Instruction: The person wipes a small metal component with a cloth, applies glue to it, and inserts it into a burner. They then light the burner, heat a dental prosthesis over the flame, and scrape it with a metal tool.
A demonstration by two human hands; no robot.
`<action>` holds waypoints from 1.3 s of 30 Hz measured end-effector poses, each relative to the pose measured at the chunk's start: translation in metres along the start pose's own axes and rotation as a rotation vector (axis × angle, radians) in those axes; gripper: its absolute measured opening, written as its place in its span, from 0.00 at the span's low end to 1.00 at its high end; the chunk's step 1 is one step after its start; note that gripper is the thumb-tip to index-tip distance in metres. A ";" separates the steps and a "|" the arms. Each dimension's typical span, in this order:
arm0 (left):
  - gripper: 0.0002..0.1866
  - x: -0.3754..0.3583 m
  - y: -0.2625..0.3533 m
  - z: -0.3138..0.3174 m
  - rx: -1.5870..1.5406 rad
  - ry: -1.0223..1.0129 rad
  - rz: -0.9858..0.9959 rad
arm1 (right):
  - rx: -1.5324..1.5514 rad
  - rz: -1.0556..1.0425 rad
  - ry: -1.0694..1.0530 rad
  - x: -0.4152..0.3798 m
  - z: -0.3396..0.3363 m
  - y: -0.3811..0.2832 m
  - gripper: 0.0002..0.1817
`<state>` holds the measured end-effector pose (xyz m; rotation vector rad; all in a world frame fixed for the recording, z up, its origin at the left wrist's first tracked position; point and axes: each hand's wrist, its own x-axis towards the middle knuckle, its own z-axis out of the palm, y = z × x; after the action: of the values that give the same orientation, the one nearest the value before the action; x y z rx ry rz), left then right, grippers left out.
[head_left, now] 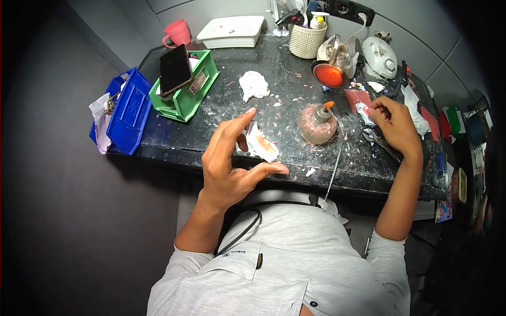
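Note:
My left hand (226,158) is over the table's front edge, thumb and forefinger curved wide around a white plaster-like piece (263,146) with a pinkish-tan hollow. The piece sits between thumb and fingers. At the right, the bent fingers of my right hand (394,124) close on a small crumpled white cloth (364,112) beside a pink wax sheet (356,98); the exact fingertip contact is hard to see. Between the hands stands a spirit burner (317,126) with a lit flame (329,105). A thin metal tool (336,163) lies over the table edge, near metal pliers (380,143).
A green bin (197,89) with a phone (175,70) on it and a blue bin (129,113) stand left. Behind are a white tray (232,31), a woven pot (307,42) and an orange-glowing round pan (330,75). A white lump (253,85) and scraps lie on the dark table (221,137).

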<state>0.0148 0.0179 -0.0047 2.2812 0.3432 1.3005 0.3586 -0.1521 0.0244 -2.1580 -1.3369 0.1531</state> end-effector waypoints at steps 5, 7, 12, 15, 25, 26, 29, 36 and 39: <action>0.54 0.000 0.003 0.000 0.016 0.043 0.096 | 0.008 -0.018 0.028 0.002 0.000 0.002 0.10; 0.54 -0.001 0.004 0.000 0.009 0.041 0.090 | 0.009 -0.025 0.040 0.003 -0.001 0.005 0.10; 0.54 -0.002 0.003 0.001 0.006 0.033 0.084 | 0.038 -0.016 0.139 0.005 -0.003 0.007 0.07; 0.54 -0.001 0.001 0.003 0.017 0.040 0.096 | 0.053 -0.028 0.149 0.006 -0.001 0.005 0.06; 0.47 -0.012 -0.005 0.027 -0.660 -0.080 -0.220 | 0.076 -0.023 0.141 0.004 -0.002 -0.004 0.07; 0.47 -0.012 -0.004 0.028 -0.662 -0.069 -0.217 | 0.078 -0.024 0.139 0.004 -0.002 -0.004 0.07; 0.48 -0.013 -0.005 0.026 -0.652 -0.058 -0.236 | 0.066 -0.030 0.139 0.004 -0.001 -0.003 0.07; 0.47 -0.017 -0.009 0.030 -0.739 0.052 -0.342 | 0.226 -0.051 0.108 -0.001 -0.002 -0.016 0.08; 0.43 -0.014 -0.013 0.026 -0.761 0.026 -0.438 | 0.325 -0.032 0.124 -0.016 0.005 -0.039 0.09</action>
<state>0.0301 0.0155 -0.0327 1.4521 0.2714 0.9996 0.3183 -0.1512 0.0375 -1.8423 -1.1859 0.2056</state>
